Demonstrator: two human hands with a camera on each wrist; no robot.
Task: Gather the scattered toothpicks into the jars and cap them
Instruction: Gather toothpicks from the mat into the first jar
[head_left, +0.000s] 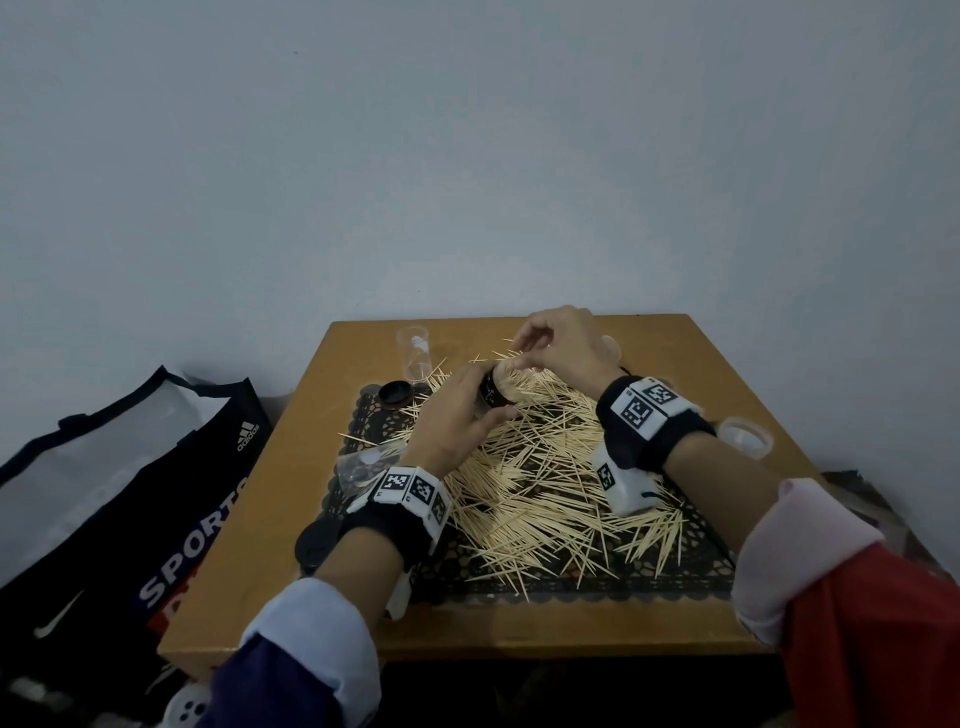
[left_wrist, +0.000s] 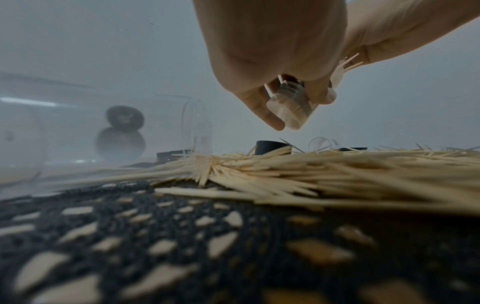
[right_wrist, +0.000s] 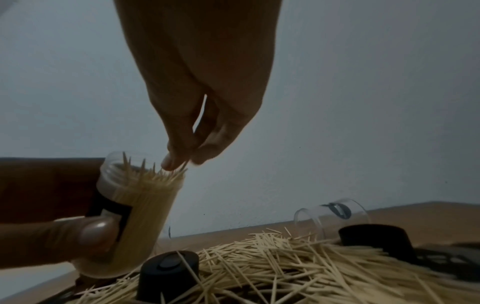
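My left hand (head_left: 467, 410) grips a clear jar (head_left: 496, 396) with a black label, tilted above the mat and nearly full of toothpicks (right_wrist: 148, 201). My right hand (right_wrist: 182, 158) hovers at the jar's open mouth and pinches a few toothpicks whose tips reach in among the others. In the head view the right hand (head_left: 522, 351) sits just behind and above the jar. A large pile of loose toothpicks (head_left: 545, 483) covers the black lace mat (head_left: 571, 587). From the left wrist view I see the jar's base (left_wrist: 288, 111) between the fingers.
An empty clear jar (head_left: 415, 353) stands at the back left, a black cap (head_left: 396, 394) beside it. Another clear jar (head_left: 745, 436) lies at the right, one (head_left: 358, 467) by my left wrist. Black caps (right_wrist: 168, 273) sit among the toothpicks. A sports bag (head_left: 130, 493) lies left of the table.
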